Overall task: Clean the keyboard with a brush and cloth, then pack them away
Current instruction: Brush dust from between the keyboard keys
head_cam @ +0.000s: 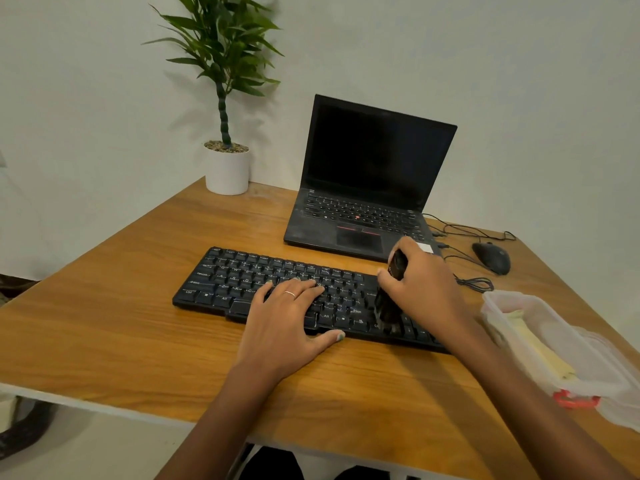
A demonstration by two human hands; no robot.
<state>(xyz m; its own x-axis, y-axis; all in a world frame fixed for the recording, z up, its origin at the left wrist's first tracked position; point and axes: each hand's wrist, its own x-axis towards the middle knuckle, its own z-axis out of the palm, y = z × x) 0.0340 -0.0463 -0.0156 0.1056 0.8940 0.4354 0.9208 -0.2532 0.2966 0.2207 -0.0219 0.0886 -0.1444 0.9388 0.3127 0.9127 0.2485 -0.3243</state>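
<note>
A black keyboard (pixel 304 299) lies at a slant across the middle of a wooden desk (pixel 104 317). The left hand (pixel 287 327) rests flat on it, fingers straight and spread over the keys near the middle, the thumb stretched along the front edge; a thin ring sits on one finger. The right hand (pixel 426 289) is curled round the dark handle of a brush (pixel 389 306), gripping it from above. The bristles point down and touch the keys at the right end of the keyboard, just beside the left hand's fingertips.

To the right of the right forearm, near the desk's edge, stands a clear plastic box (pixel 540 327) with a red clip at its near end. A pale yellow cloth (pixel 533 344) lies inside it, well apart from both hands.

Some key legends can be read: Ctrl, Alt, Shift and Caps Lock, along with letters such as Q, W, A, S, D, Z, X and C. No brand name on the keyboard is legible.

Behind the keyboard an open laptop (pixel 367 188) sits with a dark screen, a red dot in the middle of its keys and red lines above its touchpad; a small white sticker on its palm rest is too small to read. A black mouse (pixel 491 258) with thin black cables lies to the right of it. A green plant in a white pot (pixel 227 171) stands at the far left corner by the wall.
</note>
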